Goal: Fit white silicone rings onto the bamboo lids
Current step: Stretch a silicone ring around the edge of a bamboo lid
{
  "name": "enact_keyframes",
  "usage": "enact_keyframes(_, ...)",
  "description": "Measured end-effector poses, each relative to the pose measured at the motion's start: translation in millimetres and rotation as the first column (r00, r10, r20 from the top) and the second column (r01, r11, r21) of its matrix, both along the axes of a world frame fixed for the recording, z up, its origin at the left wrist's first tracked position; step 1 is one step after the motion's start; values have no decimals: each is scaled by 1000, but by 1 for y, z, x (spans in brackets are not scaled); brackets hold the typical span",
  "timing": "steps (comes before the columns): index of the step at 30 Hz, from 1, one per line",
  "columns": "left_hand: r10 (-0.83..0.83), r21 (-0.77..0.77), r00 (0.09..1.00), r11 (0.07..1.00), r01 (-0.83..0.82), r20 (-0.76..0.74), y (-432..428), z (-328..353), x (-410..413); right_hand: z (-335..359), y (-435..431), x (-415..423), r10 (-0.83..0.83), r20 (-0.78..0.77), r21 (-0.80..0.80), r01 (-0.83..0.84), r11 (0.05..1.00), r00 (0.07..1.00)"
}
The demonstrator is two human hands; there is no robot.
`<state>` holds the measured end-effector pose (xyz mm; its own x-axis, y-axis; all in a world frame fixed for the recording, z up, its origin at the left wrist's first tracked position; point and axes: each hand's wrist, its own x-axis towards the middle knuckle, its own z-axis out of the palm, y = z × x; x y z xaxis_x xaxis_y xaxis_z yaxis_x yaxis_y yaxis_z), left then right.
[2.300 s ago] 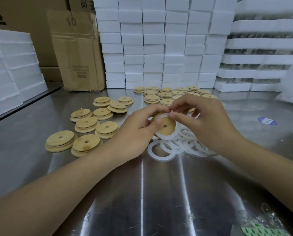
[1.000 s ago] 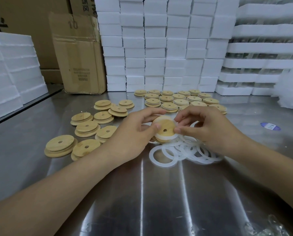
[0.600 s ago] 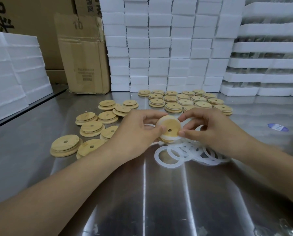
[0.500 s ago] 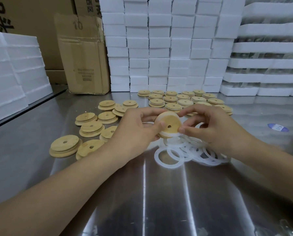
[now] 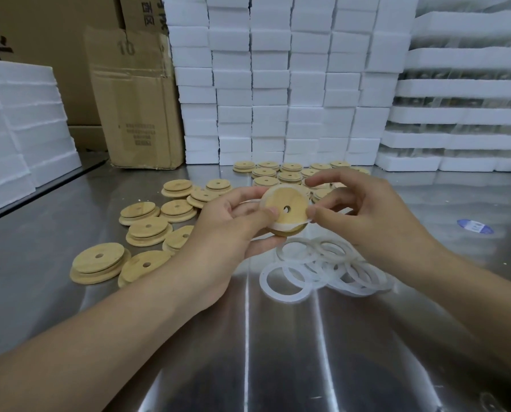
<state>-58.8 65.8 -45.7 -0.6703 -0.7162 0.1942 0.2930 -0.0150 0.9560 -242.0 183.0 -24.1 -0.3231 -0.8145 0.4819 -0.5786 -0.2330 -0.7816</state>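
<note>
My left hand [image 5: 233,227] grips a round bamboo lid [image 5: 286,203] with a small centre hole, held up above the table. A white silicone ring [image 5: 284,226] sits round the lid's rim. My right hand [image 5: 367,215] pinches the ring at the lid's right edge with thumb and fingers. Under my hands lies a heap of loose white silicone rings [image 5: 325,269]. Bare bamboo lids [image 5: 147,230] lie scattered at the left, and several more bamboo lids [image 5: 281,173] sit behind my hands.
The work surface is a shiny steel table [image 5: 248,352]. White foam blocks [image 5: 278,84] are stacked along the back, foam trays [image 5: 468,114] at the right, foam slabs [image 5: 19,120] at the left. A cardboard box [image 5: 135,99] stands at back left. A blue sticker [image 5: 475,226] lies at the right.
Both hands have lifted the lid slightly and tilted its face toward me. The ring has gone from loose round the lid to seated on most of its rim.
</note>
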Motion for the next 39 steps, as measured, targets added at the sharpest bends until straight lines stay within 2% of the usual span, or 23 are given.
enact_keyframes(2, -23, -63, 998, 998, 26, 55, 0, -1, 0, 0, 1, 2, -29, -70, 2, 29, 1000, 997)
enact_keyframes(5, 52, -289, 982, 957, 3, 181, 2, -4, 0, -4, 1, 4, -47, -176, 8, 49, 999, 983)
enact_keyframes(7, 78, -323, 979, 946, -14, 186, 3, -5, 0, -7, 1, 5, -30, -213, 28, 37, 999, 977)
enact_keyframes(10, 72, -280, 985, 960, -25, 157, 5, -3, 1, -8, 0, 5, 12, -220, 62, 2, 998, 975)
enact_keyframes(16, 36, 87, 999, 996, -35, -7, 8, 3, 0, 3, 2, 3, 140, 63, 27, -142, 990, 988)
enact_keyframes(20, 26, 120, 999, 993, -22, -28, 9, 3, 0, 2, 2, 5, 99, 126, 55, -107, 993, 987)
enact_keyframes(23, 28, 119, 997, 993, -18, -79, 6, 5, 0, -3, 1, 10, 113, 95, 81, -121, 989, 989)
enact_keyframes(28, 21, 47, 998, 999, -18, -63, 6, 4, 1, -8, 0, 16, 100, 106, 87, -109, 990, 989)
enact_keyframes(32, 61, -147, 997, 988, -55, 38, 3, 1, -1, -7, 0, 11, 18, 109, 10, -19, 1000, 994)
enact_keyframes(36, 120, -293, 985, 953, -79, 124, 3, -3, 0, -10, -2, 10, 24, 40, 21, -24, 999, 999)
enact_keyframes(39, 110, -271, 986, 960, -73, 124, 2, 0, 2, -6, -1, 7, 76, 29, 33, -77, 996, 997)
